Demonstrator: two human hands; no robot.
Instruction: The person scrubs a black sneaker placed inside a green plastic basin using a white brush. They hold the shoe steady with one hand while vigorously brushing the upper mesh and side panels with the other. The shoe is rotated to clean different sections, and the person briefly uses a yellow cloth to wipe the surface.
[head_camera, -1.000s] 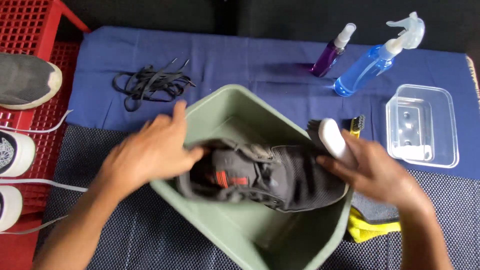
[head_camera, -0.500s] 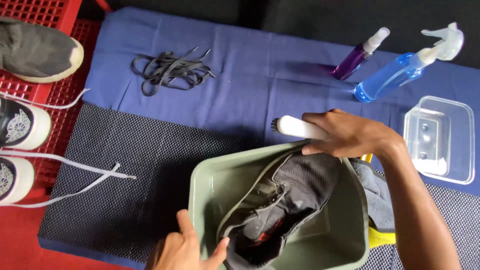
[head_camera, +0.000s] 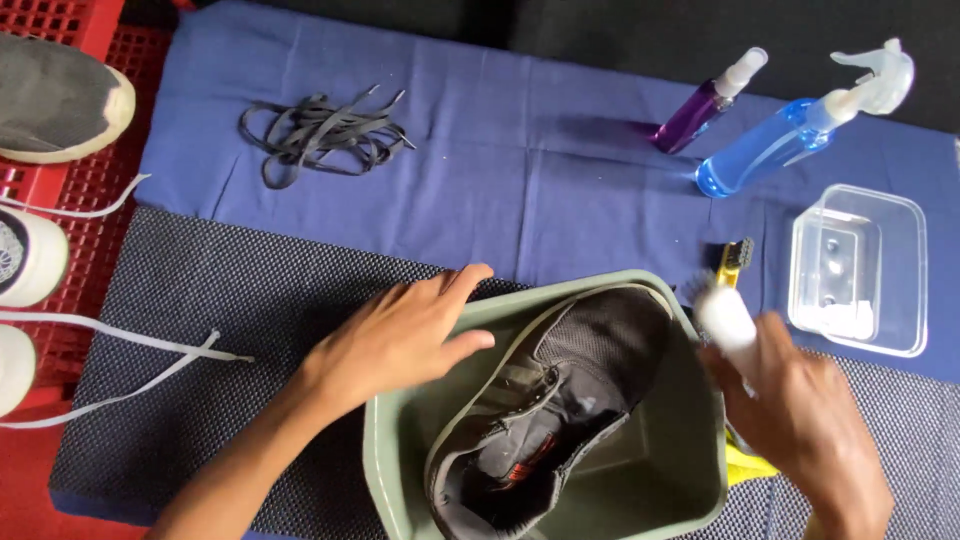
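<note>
1. The left hand (head_camera: 400, 335) is open, fingers spread and slightly curled, resting at the upper left rim of a grey-green plastic basin (head_camera: 395, 470). Its fingertips reach just over the rim; it holds nothing.
2. The right hand (head_camera: 810, 430) is closed around the white handle of a brush (head_camera: 722, 315), blurred, at the basin's right rim. The bristle end seems to point away from the person, though blur hides the detail.
3. A dark grey shoe (head_camera: 560, 400) without laces lies inside the basin, on its side with the opening facing up. Its long axis runs diagonally: toe toward the upper right corner, heel toward the lower left, near the person.
4. The shoe lies between the two hands. The left hand is just beside its midsection, to the left; the brush is just beside its toe, to the right. Neither touches the shoe.
5. Beyond the basin, a blue cloth (head_camera: 500, 170) carries a loose bundle of dark laces (head_camera: 320, 135), a purple spray bottle (head_camera: 705, 100), a blue trigger bottle (head_camera: 790, 140) and a clear plastic container (head_camera: 860, 270).
6. A yellow-handled brush (head_camera: 735, 258) lies behind the white brush.
</note>
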